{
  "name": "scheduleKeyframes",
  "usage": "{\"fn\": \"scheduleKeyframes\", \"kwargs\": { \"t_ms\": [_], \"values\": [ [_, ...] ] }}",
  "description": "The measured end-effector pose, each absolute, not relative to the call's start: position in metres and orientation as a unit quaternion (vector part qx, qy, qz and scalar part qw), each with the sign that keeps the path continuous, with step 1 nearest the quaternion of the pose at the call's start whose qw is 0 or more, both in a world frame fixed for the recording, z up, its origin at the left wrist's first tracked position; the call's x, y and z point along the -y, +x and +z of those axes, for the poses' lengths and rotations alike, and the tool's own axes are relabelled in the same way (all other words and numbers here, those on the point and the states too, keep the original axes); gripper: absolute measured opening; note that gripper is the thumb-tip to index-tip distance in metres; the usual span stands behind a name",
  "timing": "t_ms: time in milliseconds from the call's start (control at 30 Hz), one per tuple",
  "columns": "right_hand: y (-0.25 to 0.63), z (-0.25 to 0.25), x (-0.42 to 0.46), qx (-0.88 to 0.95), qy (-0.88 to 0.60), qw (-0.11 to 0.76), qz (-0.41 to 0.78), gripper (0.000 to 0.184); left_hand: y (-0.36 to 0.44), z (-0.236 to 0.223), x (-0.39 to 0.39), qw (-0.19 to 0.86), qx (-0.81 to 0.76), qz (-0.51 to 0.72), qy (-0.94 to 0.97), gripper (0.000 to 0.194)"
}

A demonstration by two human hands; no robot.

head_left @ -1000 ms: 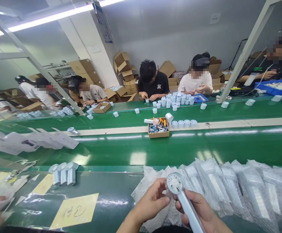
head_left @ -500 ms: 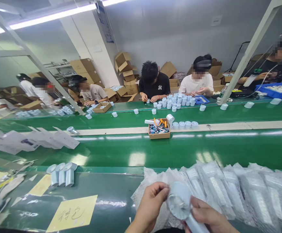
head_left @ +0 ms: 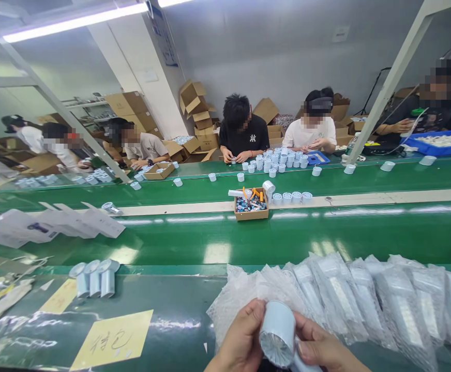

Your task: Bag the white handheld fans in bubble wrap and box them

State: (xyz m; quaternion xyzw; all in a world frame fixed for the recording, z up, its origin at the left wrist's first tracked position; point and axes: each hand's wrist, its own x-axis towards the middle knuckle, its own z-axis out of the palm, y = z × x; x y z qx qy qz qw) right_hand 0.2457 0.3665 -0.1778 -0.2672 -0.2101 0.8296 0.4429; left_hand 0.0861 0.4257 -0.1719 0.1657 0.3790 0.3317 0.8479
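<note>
Both hands hold a pale blue handheld device with a round, finned head (head_left: 277,333), low in the head view. Its finned end faces down towards me, and its handle runs off to the lower right. My left hand (head_left: 241,336) is closed on the left side of the head. The fingers of my right hand (head_left: 316,341) grip it where head and handle meet. Right behind my hands lies a pile of bubble-wrap bags (head_left: 342,299), several with a pale blue device inside. Part of the handle is hidden by my right hand and the frame's edge.
Three bare devices (head_left: 95,279) stand to the left, near a yellow handwritten paper (head_left: 113,338). Beyond runs a green conveyor belt (head_left: 179,243), with a small carton of parts (head_left: 252,213) past it. White boxes (head_left: 66,222) lean at left. Co-workers (head_left: 244,134) sit along the far side.
The device has turned in my hands, its head now more upright with the finned end lower. My left hand has moved onto the head's side. Cups on the far belt have shifted left.
</note>
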Motion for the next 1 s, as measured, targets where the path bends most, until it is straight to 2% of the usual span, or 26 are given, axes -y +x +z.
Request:
{"fn": "scheduleKeyframes", "kwargs": {
  "t_ms": [133, 233, 333, 433, 500, 567, 700, 800, 867, 1000],
  "values": [
    [0.251, -0.180, -0.362, 0.243, -0.314, 0.452, 0.799, 0.061, 0.080, -0.185, -0.428, 0.760, -0.484, 0.362, 0.239, 0.046],
    [0.255, -0.182, -0.358, 0.262, -0.387, 0.432, 0.772, 0.051, 0.072, -0.181, -0.434, 0.640, -0.525, 0.369, 0.422, 0.039],
    [0.255, -0.182, -0.356, 0.289, -0.402, 0.403, 0.769, 0.048, 0.067, -0.166, -0.437, 0.527, -0.465, 0.313, 0.639, 0.027],
    [0.254, -0.177, -0.355, 0.294, -0.425, 0.417, 0.748, 0.055, 0.065, -0.151, -0.440, 0.436, -0.371, 0.276, 0.772, 0.023],
    [0.254, -0.173, -0.356, 0.290, -0.435, 0.422, 0.741, 0.060, 0.068, -0.146, -0.442, 0.408, -0.325, 0.274, 0.808, 0.023],
    [0.252, -0.172, -0.357, 0.306, -0.425, 0.417, 0.743, 0.061, 0.075, -0.146, -0.445, 0.415, -0.347, 0.292, 0.789, 0.023],
    [0.247, -0.178, -0.357, 0.345, -0.400, 0.404, 0.747, 0.058, 0.093, -0.156, -0.452, 0.532, -0.480, 0.315, 0.622, 0.031],
    [0.246, -0.185, -0.356, 0.333, -0.427, 0.410, 0.734, 0.050, 0.094, -0.156, -0.456, 0.562, -0.455, 0.285, 0.629, 0.032],
    [0.247, -0.186, -0.354, 0.295, -0.457, 0.412, 0.731, 0.044, 0.084, -0.150, -0.456, 0.497, -0.374, 0.256, 0.740, 0.027],
    [0.250, -0.181, -0.349, 0.233, -0.485, 0.431, 0.724, 0.041, 0.056, -0.141, -0.452, 0.283, -0.228, 0.243, 0.899, 0.021]
  ]
}}
